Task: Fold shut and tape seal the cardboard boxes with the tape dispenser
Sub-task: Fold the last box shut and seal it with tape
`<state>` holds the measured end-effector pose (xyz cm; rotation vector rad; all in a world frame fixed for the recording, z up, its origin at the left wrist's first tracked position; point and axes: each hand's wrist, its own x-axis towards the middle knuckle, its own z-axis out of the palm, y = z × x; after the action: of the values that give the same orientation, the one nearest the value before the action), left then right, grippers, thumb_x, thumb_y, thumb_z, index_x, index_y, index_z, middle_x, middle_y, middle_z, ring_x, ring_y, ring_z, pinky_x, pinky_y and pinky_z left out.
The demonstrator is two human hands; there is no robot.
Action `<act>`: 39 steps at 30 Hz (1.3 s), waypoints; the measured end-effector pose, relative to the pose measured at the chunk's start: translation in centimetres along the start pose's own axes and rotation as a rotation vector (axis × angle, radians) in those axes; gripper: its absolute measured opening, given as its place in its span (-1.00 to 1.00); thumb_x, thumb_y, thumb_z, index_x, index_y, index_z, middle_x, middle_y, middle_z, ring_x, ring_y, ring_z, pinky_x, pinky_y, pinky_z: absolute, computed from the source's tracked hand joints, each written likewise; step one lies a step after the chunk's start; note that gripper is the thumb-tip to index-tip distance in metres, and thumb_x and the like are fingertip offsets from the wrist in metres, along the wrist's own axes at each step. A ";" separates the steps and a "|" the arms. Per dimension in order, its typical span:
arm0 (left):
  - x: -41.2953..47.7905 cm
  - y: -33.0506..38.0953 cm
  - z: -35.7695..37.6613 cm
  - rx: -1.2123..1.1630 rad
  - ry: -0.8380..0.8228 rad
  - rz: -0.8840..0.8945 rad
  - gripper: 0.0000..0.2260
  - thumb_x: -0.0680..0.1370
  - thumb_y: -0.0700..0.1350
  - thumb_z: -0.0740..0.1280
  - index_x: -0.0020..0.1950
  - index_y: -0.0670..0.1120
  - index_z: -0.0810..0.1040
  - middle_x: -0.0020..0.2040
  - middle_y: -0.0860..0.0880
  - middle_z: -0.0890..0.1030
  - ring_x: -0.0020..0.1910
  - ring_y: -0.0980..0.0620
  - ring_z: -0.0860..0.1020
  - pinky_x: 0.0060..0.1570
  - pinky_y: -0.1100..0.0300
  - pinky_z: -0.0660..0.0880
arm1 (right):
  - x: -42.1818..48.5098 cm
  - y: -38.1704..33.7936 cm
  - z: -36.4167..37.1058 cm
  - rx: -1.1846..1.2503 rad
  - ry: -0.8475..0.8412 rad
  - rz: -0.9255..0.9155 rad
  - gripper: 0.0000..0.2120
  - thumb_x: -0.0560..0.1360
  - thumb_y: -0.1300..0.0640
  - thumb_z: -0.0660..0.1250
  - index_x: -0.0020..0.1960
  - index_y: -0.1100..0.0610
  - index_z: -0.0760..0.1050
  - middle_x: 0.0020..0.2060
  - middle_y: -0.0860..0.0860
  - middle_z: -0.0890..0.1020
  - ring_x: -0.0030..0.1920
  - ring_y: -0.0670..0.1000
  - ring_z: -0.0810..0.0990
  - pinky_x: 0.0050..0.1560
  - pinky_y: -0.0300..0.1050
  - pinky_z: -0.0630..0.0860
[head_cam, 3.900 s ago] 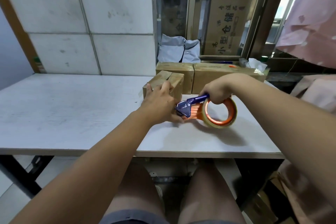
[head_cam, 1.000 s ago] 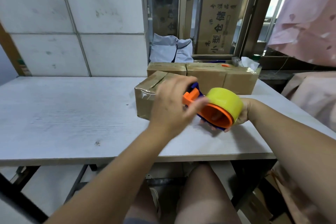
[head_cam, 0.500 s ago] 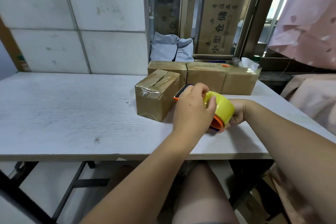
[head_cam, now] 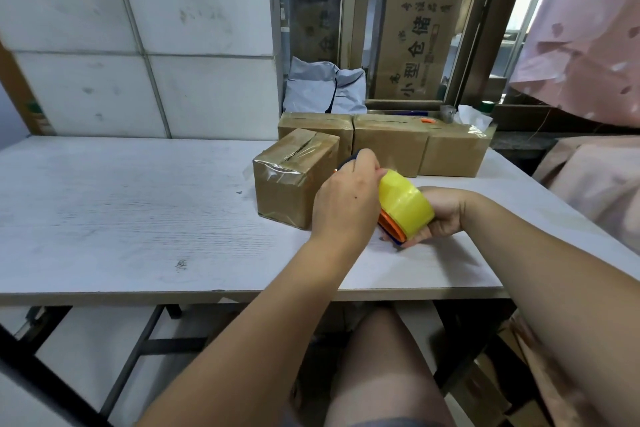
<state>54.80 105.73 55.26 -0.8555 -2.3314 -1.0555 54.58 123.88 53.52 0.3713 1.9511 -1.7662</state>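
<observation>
Tape dispenser (head_cam: 405, 206), yellow roll on an orange hub, sits low over the counter (head_cam: 121, 211) between both my hands. My right grip (head_cam: 441, 215) is clamped on it from the right and from below. The palm backs the roll and the fingertips curl under the orange and blue edge. My left grip (head_cam: 346, 204) comes over from the left, back of the hand toward me. Its fingers are curled tight round the dispenser's front end, where a bit of blue and orange shows past the knuckles. Whether they also pinch the loose end of the tape I cannot tell, because the hand hides it.

Just left of my left grip the nearest cardboard box (head_cam: 291, 184) stands on the counter at an angle to its edge. Its flaps are folded shut, and clear tape shines along the top seam and down over the near end. Behind it, three more closed boxes (head_cam: 388, 146) stand side by side along the back of the counter.

Past them a grey plastic bag (head_cam: 322, 87) leans by a window frame, with a printed carton (head_cam: 415, 42) behind it. Pink cloth (head_cam: 588, 28) hangs at the right, and a white tiled wall (head_cam: 138, 10) rises at the left.
</observation>
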 end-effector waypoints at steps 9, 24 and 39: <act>2.5 -1.7 -3.1 -0.405 0.065 -0.253 -0.78 0.59 -0.18 0.25 -0.24 0.00 0.42 -0.30 -0.02 0.61 -0.31 0.04 0.59 -0.29 0.36 0.46 | 0.5 -0.7 0.5 -0.024 -0.001 -0.098 -0.80 0.58 0.34 0.15 0.13 0.26 0.49 -0.04 0.24 0.61 -0.15 0.11 0.67 -0.07 0.08 0.63; 3.3 -2.1 -4.5 -0.133 0.116 -0.032 -0.87 0.60 -0.11 0.25 -0.16 0.00 0.42 -0.30 0.09 0.59 -0.17 -0.03 0.57 -0.11 0.02 0.49 | 0.8 0.7 1.7 0.127 0.114 -0.238 -0.73 0.61 0.23 0.10 0.24 0.28 0.44 -0.22 0.19 0.64 -0.29 0.20 0.67 -0.36 -0.07 0.60; 7.9 -3.4 -7.9 -0.257 0.104 -0.140 -0.90 0.60 -0.19 0.26 -0.10 -0.14 0.52 -0.24 -0.10 0.65 -0.37 0.21 0.54 -0.36 0.50 0.42 | 0.7 3.0 0.1 0.163 0.137 -0.220 -0.77 0.56 0.39 0.11 0.08 0.23 0.49 -0.33 0.09 0.63 -0.38 0.02 0.64 -0.41 -0.13 0.57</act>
<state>47.85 100.63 63.15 -0.7152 -2.2267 -1.4469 55.47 124.06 50.60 0.3516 2.0123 -2.0978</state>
